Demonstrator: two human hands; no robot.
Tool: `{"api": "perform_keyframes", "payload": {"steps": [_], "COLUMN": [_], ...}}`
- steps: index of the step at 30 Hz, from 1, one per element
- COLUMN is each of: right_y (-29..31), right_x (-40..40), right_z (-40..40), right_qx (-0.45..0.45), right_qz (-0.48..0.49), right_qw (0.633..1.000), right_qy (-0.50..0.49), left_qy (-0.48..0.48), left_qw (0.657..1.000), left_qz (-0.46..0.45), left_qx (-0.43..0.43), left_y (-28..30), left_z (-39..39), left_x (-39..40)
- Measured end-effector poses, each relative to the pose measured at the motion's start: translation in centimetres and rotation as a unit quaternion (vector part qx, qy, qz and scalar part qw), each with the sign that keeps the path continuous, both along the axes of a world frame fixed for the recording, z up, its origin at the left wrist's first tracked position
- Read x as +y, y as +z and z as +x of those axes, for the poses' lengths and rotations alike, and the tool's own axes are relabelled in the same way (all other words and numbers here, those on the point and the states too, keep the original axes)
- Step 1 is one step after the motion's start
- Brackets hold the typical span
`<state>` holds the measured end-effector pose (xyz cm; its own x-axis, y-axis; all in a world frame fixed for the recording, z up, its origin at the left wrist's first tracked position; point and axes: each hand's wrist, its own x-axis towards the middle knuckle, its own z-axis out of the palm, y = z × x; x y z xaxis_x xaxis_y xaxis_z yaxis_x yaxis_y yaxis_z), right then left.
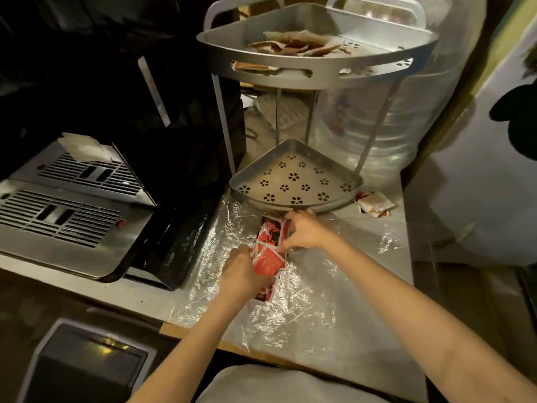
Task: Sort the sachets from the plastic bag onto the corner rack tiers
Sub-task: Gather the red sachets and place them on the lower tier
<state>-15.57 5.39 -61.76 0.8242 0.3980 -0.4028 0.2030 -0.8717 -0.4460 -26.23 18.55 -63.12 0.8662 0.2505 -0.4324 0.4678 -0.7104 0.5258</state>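
Note:
A clear plastic bag (261,315) lies flat and crinkled on the counter in front of the grey corner rack. Red sachets (268,251) are bunched on it between my hands. My left hand (242,274) grips the near end of the red sachets. My right hand (305,231) pinches their far side, just below the rack's lower tier (250,196). That lower tier, perforated with flower holes, holds nothing. The upper tier (290,59) carries several brown sachets (302,43).
A few red-and-white sachets (373,203) lie on the counter right of the rack. A steel-and-black machine (72,210) with grilles stands at the left. A large clear water jug (374,123) stands behind the rack. The counter's front edge (203,340) runs below the bag.

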Motion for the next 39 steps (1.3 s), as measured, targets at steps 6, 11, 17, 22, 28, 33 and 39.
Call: {"api": "perform_keyframes", "payload": {"steps": [6,11,17,22,28,33,39], "right_y": [0.3,1.2,3.4,4.4,4.9,3.3,1.3], "right_x": [-1.4,-2.6,-4.4,-5.4,-6.2,-6.2,-6.1], "right_z": [-0.6,-0.7,-0.4,0.5,1.1,0.6,-0.7], "right_qx": [-0.023,0.000,0.067,0.119,0.240,0.289,0.309], "right_qz": [0.016,0.046,0.144,0.173,0.201,0.221,0.286], "right_qw": [0.999,0.998,0.984,0.973,0.942,0.921,0.895], "right_qy": [-0.027,-0.043,-0.082,-0.093,-0.126,-0.138,-0.150], "left_qy": [-0.024,-0.045,-0.043,-0.074,-0.136,-0.139,-0.151], "left_qw": [0.996,0.991,0.947,0.899,0.881,0.879,0.883], "left_qz": [-0.002,-0.117,-0.317,-0.431,-0.450,-0.452,-0.439], "left_qx": [-0.089,-0.053,-0.009,0.039,0.057,0.067,0.064], "left_y": [0.2,0.7,1.9,2.1,2.0,1.0,1.0], "left_z": [-0.9,-0.1,1.6,3.2,4.6,4.4,4.2], "left_x": [-0.7,-0.1,1.7,2.0,2.3,2.1,2.0]}}
